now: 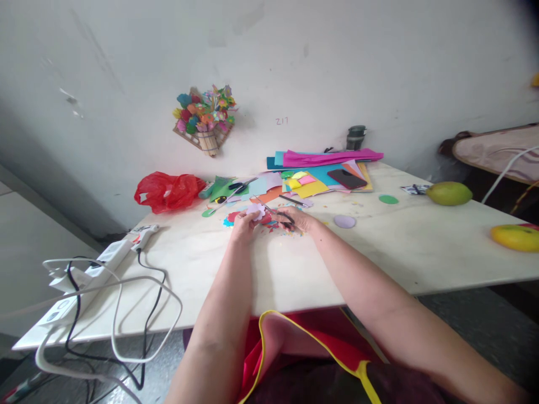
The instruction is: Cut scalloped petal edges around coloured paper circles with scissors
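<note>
Left hand (245, 223) pinches a pale purple paper flower (256, 210) between the table (290, 269)'s front and back edges; right hand (298, 217) grips scissors (287, 221) just beside it. Trimming seems underway; another snip would call for holding the flower steady.

both forearms (229, 297) reach forward, left hand (243, 224) pinching, right hand (298, 217) curled
</note>
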A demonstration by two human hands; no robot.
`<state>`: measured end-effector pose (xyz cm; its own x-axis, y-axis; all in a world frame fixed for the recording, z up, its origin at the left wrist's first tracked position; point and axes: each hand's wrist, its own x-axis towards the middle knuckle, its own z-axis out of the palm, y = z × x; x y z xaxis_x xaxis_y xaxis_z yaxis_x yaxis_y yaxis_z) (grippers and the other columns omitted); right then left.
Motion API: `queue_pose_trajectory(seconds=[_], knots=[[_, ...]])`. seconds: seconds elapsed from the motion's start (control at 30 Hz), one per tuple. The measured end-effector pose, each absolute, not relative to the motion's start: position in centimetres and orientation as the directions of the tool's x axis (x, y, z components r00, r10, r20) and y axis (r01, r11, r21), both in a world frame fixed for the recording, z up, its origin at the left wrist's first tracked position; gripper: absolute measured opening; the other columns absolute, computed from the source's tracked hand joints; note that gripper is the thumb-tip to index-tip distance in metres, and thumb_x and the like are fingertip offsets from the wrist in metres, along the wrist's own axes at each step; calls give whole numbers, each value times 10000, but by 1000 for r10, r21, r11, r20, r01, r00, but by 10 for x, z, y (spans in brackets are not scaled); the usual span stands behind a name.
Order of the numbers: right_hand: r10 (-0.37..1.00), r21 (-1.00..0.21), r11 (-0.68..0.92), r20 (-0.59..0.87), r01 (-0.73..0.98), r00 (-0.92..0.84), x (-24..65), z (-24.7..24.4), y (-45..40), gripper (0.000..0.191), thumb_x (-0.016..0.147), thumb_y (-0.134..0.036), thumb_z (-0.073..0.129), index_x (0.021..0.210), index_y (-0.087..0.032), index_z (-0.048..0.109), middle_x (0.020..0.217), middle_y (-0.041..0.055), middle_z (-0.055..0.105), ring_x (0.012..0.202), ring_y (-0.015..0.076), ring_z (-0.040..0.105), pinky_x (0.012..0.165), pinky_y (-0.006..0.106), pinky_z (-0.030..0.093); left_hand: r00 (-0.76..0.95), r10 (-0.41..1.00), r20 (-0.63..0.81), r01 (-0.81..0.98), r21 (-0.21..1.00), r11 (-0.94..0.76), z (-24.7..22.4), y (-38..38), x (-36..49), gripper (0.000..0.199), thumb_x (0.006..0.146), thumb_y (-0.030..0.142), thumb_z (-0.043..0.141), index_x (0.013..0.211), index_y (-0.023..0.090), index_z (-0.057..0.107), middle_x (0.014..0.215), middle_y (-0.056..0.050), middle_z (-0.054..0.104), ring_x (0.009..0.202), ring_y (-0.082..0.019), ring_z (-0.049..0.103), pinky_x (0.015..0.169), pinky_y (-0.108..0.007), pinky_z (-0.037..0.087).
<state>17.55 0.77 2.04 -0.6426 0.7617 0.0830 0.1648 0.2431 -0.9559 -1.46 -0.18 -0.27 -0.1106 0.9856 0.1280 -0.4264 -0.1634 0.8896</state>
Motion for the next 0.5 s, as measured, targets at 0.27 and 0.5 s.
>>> queue_pose_trajectory(seconds=[0.27,0.5], knots=[[748,-958,249,94,146,-657,176,18,9,356,795,-481,572,673,-159,480,460,-53,497,334,49,416,313,176,215,-113,986,124,-423,892,-161,-3,-2,-15,223,533,155,762,727,120,658,762,-62,699,738,-175,673,706,-272,549],[744,-961,248,109,121,-659,175,16,12,384,774,-517,585,692,-153,497,459,-57,493,326,46,407,308,177,188,-113,987,117,-424,892,-155,-1,-3,-14,252,521,171,776,742,119,668,755,-54,697,728,-166,670,703,-264,540]])
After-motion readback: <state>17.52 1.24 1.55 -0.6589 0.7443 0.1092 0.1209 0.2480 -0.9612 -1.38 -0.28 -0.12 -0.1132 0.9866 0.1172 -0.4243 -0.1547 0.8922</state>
